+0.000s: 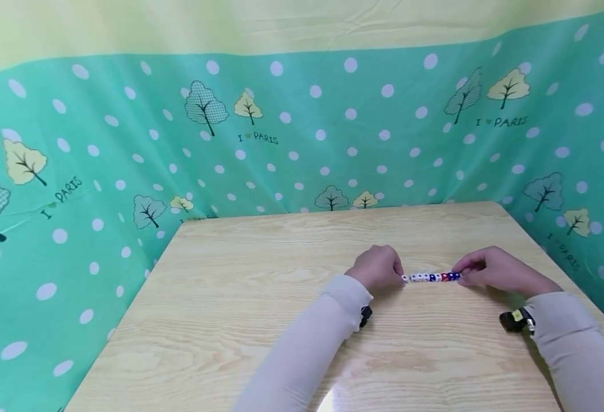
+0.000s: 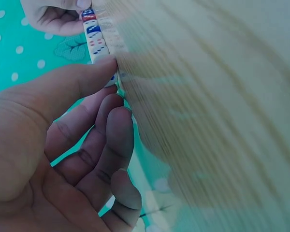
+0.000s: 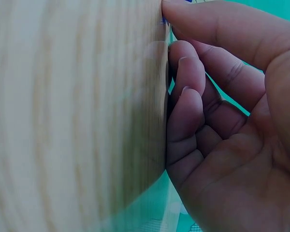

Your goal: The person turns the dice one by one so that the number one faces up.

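A straight row of dice [image 1: 432, 277] lies on the wooden table, white ones on the left, then blue, white, red and dark blue ones. At its left end my left hand [image 1: 378, 268] pinches a white die [image 1: 405, 278] between thumb and index finger, a sliver of space from the row in the head view. The left wrist view shows the thumb [image 2: 82, 77] over this die, with the row running up and away. My right hand [image 1: 495, 269] holds the blue die [image 1: 456, 276] at the right end between thumb and fingertips; the right wrist view shows only a bit of blue there.
The light wood table [image 1: 261, 297] reaches back to a green dotted curtain [image 1: 302, 137] with printed trees, which also hangs along both sides. A dark strap device [image 1: 513, 320] sits on the right wrist, another [image 1: 366, 316] on the left. The right hand works near the table's right edge.
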A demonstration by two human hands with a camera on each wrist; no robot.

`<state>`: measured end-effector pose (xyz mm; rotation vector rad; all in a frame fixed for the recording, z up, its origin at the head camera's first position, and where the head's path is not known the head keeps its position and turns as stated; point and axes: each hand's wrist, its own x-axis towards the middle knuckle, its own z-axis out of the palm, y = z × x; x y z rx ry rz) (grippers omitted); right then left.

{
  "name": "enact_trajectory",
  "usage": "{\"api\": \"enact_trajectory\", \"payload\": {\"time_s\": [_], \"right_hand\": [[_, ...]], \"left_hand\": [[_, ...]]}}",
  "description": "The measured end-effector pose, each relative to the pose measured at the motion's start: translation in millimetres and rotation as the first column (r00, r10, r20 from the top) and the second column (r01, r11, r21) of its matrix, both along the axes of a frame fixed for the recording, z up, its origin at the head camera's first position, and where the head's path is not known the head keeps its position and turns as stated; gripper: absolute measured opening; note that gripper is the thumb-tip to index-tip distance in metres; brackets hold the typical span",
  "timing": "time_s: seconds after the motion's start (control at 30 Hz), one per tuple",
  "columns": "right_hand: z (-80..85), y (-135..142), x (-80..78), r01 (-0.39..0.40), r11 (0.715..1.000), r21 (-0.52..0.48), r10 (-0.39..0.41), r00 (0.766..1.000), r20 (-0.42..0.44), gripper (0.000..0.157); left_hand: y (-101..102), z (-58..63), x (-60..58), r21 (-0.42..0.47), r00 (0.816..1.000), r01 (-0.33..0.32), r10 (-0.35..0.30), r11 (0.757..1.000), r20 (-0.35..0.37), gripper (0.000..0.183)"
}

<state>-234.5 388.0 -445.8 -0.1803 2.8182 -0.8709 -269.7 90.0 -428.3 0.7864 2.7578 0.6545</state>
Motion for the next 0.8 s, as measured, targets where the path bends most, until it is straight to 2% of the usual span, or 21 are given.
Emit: {"api": "enact_trajectory", "payload": {"time_s": [0.37,0.6,0.67,0.8], "right_hand": [[1.2,-0.2,-3.6,-0.015,1.000,-0.003,0.015,1.000,0.003,0.028],[0.4,-0.3,-4.2,-0.012,1.000,0.001,0.012,1.000,-0.003,0.026],[0.9,-0.5,-3.4,-0.014,1.000,-0.001,0.014,1.000,-0.003,0.028],[8.3,-3.4,1.6,-0.033,0.999,0.020,0.033,0.999,-0.013,0.041]], "left_hand": [[7.9,-0.1,0.1,-0.030,0.998,-0.006,0.004,1.000,-0.057,0.019],[9.4,-0.5,0.5,-0.025,0.999,-0.020,0.019,1.000,-0.044,0.015],[5.0,-1.5,0.5,-0.027,0.999,-0.013,0.012,1.000,-0.046,0.017],[-19.1,0.3,3.3,-0.081,0.997,0.027,-0.033,0.996,-0.071,0.039]]}}
